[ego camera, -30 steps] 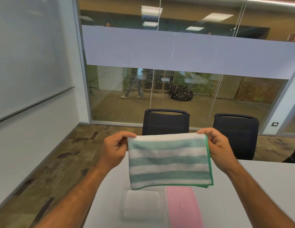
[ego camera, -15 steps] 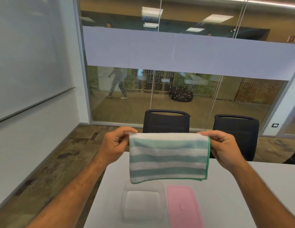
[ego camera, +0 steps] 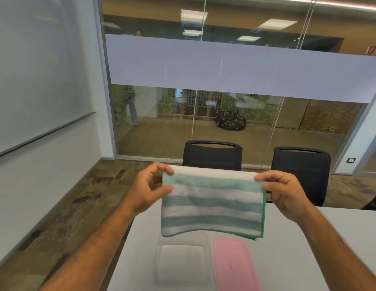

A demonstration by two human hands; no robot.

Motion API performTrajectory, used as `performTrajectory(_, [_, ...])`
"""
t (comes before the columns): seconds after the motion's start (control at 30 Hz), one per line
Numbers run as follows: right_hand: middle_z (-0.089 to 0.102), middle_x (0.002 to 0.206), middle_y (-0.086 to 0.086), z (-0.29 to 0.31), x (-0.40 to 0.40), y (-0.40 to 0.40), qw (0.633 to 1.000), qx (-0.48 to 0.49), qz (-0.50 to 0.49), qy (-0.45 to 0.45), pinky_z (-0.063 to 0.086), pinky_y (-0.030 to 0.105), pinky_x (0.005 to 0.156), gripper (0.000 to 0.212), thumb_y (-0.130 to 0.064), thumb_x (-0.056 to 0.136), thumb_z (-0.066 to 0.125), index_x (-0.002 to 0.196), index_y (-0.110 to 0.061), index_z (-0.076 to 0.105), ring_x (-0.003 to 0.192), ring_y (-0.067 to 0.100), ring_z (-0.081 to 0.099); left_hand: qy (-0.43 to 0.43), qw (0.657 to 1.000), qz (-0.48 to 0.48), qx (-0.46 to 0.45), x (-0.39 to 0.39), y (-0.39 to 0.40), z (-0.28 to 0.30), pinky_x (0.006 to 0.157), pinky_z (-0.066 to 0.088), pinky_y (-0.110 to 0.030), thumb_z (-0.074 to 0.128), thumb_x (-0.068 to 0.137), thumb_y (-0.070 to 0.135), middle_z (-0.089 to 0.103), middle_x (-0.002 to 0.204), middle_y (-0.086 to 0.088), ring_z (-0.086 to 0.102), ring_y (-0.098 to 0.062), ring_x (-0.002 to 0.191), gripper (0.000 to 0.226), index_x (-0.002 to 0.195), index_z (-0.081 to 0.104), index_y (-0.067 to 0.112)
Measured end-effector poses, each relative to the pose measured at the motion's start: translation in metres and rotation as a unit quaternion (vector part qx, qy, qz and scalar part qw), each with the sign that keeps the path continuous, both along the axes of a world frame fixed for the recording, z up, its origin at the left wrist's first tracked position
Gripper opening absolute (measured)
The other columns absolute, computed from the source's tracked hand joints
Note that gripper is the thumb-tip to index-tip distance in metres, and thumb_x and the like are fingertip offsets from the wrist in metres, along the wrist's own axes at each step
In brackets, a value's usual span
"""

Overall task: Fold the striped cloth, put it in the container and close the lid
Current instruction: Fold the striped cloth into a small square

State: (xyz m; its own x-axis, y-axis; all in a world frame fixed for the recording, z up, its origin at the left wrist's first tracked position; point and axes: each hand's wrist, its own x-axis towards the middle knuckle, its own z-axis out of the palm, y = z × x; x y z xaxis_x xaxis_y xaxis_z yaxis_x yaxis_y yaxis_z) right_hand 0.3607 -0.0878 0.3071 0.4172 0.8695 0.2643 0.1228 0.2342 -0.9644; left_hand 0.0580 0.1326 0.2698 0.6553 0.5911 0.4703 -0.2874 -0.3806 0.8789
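The striped cloth hangs flat in the air above the white surface, its long axis running left to right and its stripes level; the folded white edge is on top, the green-hemmed edge at the bottom. The left hand pinches the upper left corner between thumb and fingers, and the right hand pinches the upper right corner likewise. Below the cloth the clear container stands open on the surface, the pink lid lying just beside it on the right.

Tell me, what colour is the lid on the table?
Pink lid, clearest in the head view.
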Motion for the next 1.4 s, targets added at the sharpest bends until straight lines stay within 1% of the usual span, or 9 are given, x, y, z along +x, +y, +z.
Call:
performTrajectory(0.07, [0.074, 0.089, 0.01, -0.003, -0.001, -0.001, 1.0, -0.006, -0.01, -0.001, 0.064, 0.037, 0.059, 0.006, -0.002, 0.076, 0.07, 0.079, -0.006, 0.073, 0.088, 0.031, 0.074, 0.02, 1.0, 0.019, -0.013, 0.004, -0.003, -0.001, 0.072, 0.064, -0.039, 0.077, 0.08, 0.009, 0.069, 0.104, 0.0, 0.071, -0.029, 0.1, 0.029, 0.097, 0.062, 0.027])
performTrajectory(0.23, [0.071, 0.091, 0.013, -0.015, -0.002, -0.001, 0.998, -0.055, -0.02, -0.013, 0.063, 0.042, 0.067, 0.037, 0.007, 0.077, 0.072, 0.104, -0.017, 0.063, 0.087, 0.029, 0.073, 0.019, 0.995, 0.088, 0.034, 0.013, -0.009, 0.007, 0.068, 0.058, -0.022, 0.066, 0.086, -0.01, 0.073, 0.087, 0.009, 0.067, -0.011, 0.083, 0.032, 0.069, 0.07, 0.016])
performTrajectory(0.37, [0.067, 0.1, 0.022, -0.025, -0.006, 0.001, 0.976, -0.173, -0.002, -0.136, 0.06, 0.048, 0.078, 0.047, 0.017, 0.078, 0.068, 0.108, -0.018, 0.066, 0.091, 0.031, 0.071, 0.075, 0.992, 0.063, 0.079, 0.018, -0.017, 0.018, 0.075, 0.06, -0.026, 0.069, 0.088, 0.001, 0.068, 0.104, 0.015, 0.066, -0.008, 0.094, 0.032, 0.09, 0.075, 0.032])
performTrajectory(0.47, [0.071, 0.101, 0.005, -0.033, -0.017, 0.006, 0.94, -0.241, -0.006, -0.243, 0.062, 0.043, 0.083, 0.047, 0.007, 0.077, 0.075, 0.107, -0.028, 0.066, 0.094, 0.023, 0.07, 0.144, 0.977, 0.002, 0.155, 0.025, -0.023, 0.028, 0.083, 0.06, -0.032, 0.068, 0.084, 0.002, 0.059, 0.115, 0.021, 0.061, -0.012, 0.105, 0.039, 0.102, 0.07, 0.036])
performTrajectory(0.6, [0.069, 0.113, -0.013, -0.034, -0.044, 0.019, 0.951, -0.186, -0.009, -0.247, 0.059, 0.032, 0.091, 0.058, -0.023, 0.074, 0.085, 0.122, -0.041, 0.057, 0.105, 0.007, 0.067, 0.23, 0.93, -0.058, 0.279, 0.04, -0.038, 0.038, 0.096, 0.051, -0.031, 0.064, 0.081, 0.002, 0.059, 0.119, 0.014, 0.057, -0.01, 0.113, 0.043, 0.109, 0.066, 0.034])
performTrajectory(0.73, [0.067, 0.119, -0.014, -0.034, -0.075, 0.033, 0.974, -0.095, 0.019, -0.206, 0.059, 0.027, 0.087, 0.071, -0.028, 0.071, 0.086, 0.131, -0.042, 0.051, 0.109, 0.012, 0.066, 0.274, 0.905, -0.086, 0.314, 0.053, -0.052, 0.034, 0.087, 0.053, -0.031, 0.067, 0.082, 0.006, 0.06, 0.112, 0.012, 0.058, -0.013, 0.103, 0.04, 0.105, 0.057, 0.037])
performTrajectory(0.93, [0.063, 0.111, -0.03, -0.038, -0.088, 0.034, 0.968, -0.045, -0.034, -0.243, 0.058, 0.016, 0.077, 0.057, -0.011, 0.077, 0.081, 0.113, -0.05, 0.06, 0.103, 0.002, 0.063, 0.279, 0.923, -0.09, 0.25, 0.042, -0.056, 0.026, 0.071, 0.058, -0.027, 0.079, 0.075, 0.018, 0.054, 0.115, 0.017, 0.063, -0.008, 0.091, 0.05, 0.107, 0.046, 0.037])
performTrajectory(1.2, [0.069, 0.093, -0.012, -0.041, -0.076, 0.023, 0.977, -0.06, 0.003, -0.204, 0.062, 0.027, 0.073, 0.024, -0.011, 0.081, 0.078, 0.08, -0.033, 0.068, 0.094, 0.012, 0.067, 0.343, 0.897, -0.074, 0.27, 0.013, -0.042, 0.004, 0.07, 0.054, -0.013, 0.081, 0.077, 0.025, 0.059, 0.088, 0.031, 0.064, -0.003, 0.084, 0.027, 0.089, 0.06, 0.038])
performTrajectory(1.4, [0.068, 0.087, -0.028, -0.028, -0.073, 0.02, 0.922, -0.152, 0.019, -0.355, 0.057, 0.013, 0.074, 0.029, -0.017, 0.084, 0.076, 0.075, -0.045, 0.072, 0.094, 0.001, 0.064, 0.324, 0.902, -0.052, 0.28, 0.008, -0.036, 0.002, 0.076, 0.062, -0.025, 0.083, 0.077, 0.033, 0.074, 0.092, 0.008, 0.069, -0.01, 0.082, 0.018, 0.09, 0.078, 0.021])
